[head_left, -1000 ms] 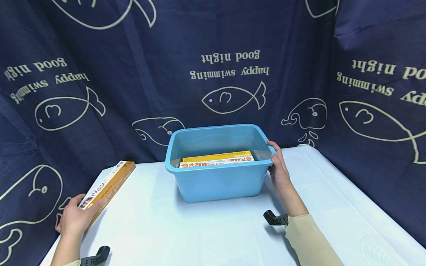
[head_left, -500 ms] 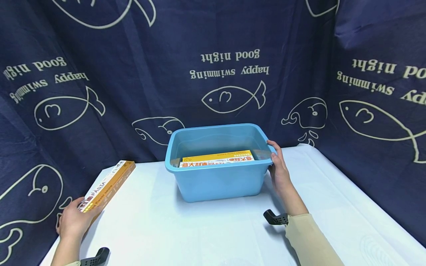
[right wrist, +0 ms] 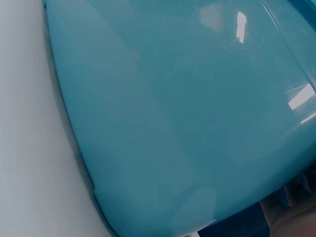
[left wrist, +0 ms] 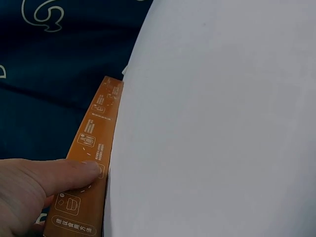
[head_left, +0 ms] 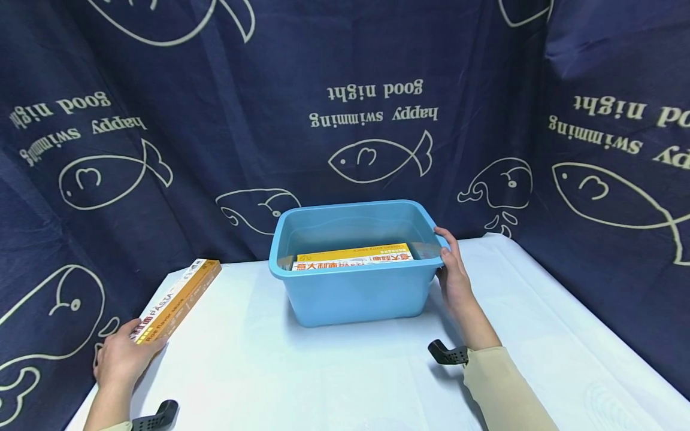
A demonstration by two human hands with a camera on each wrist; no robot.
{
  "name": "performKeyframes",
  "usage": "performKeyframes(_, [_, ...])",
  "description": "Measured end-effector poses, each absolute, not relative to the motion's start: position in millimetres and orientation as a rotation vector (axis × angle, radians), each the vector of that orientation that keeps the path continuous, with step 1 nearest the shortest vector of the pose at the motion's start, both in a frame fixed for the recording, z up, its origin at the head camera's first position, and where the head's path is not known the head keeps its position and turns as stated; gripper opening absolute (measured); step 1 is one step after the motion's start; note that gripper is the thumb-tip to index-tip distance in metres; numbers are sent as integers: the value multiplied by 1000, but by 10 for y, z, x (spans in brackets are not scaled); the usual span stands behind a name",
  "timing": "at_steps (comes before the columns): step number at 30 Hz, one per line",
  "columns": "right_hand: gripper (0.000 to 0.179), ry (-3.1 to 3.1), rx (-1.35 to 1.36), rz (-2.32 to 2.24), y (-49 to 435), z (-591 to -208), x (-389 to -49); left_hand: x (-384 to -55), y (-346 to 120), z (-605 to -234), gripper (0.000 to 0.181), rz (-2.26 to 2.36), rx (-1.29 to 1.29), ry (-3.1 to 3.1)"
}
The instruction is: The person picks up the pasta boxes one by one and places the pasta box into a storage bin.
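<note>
On the left of the head view, my left hand [head_left: 121,356] grips the near end of a long pasta box [head_left: 185,299], white on one face and orange-brown on the other. My thumb presses the brown side, plain in the left wrist view, where white printed icons cover that side of the pasta box [left wrist: 94,133]; most other fingers are hidden behind it. With fingers over the right end of the rim, my right hand [head_left: 454,278] holds a light blue plastic bin [head_left: 356,299]. Its glossy wall fills most of the right wrist view, with part of my right hand [right wrist: 291,217] at the lower right corner.
Inside the bin lie a yellow box [head_left: 353,254] and a white box with red lettering [head_left: 356,261]. A white cloth [head_left: 302,377] covers the table. Dark blue curtains [head_left: 259,137] with fish prints hang behind and at both sides.
My left hand has shifted slightly toward the near end of the pasta box, uncovering more of its lettering. The bin and my right hand stay where they were.
</note>
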State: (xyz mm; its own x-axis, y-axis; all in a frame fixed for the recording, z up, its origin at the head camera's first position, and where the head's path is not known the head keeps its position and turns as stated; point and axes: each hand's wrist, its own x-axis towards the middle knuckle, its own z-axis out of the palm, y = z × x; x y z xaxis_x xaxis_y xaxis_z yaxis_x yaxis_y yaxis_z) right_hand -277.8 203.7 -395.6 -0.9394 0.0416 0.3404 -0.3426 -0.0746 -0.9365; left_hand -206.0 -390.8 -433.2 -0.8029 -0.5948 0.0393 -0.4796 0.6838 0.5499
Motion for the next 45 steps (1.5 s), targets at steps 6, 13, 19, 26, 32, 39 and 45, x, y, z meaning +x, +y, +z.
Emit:
performKeyframes(6, [54, -1944, 331, 2095, 2043, -3957, -2785, -2061, -3942, -4347, 87, -780, 857, -2693])
performKeyframes(13, [55, -1936, 340, 2100, 2040, -3955, -2784, -2055, -3986, -4343, 93, -793, 875, -2666])
performKeyframes(19, [55, -1934, 346, 2099, 2039, -3952, -2786, -2067, -3938, -4262, 95, -816, 900, -2640])
performKeyframes(26, [55, -1937, 342, 2096, 2039, -3955, -2784, -2079, -3891, -4181, 98, -798, 884, -2666])
performKeyframes(32, [55, -1943, 334, 2093, 2042, -3959, -2784, -2082, -3873, -4119, 94, -755, 792, -2672])
performKeyframes(39, [55, -1940, 338, 2091, 2042, -3958, -2788, -2057, -3833, -4022, 91, -783, 736, -2621])
performKeyframes(45, [55, -1948, 326, 2087, 2040, -3954, -2784, -2034, -3778, -3957, 88, -820, 701, -2519])
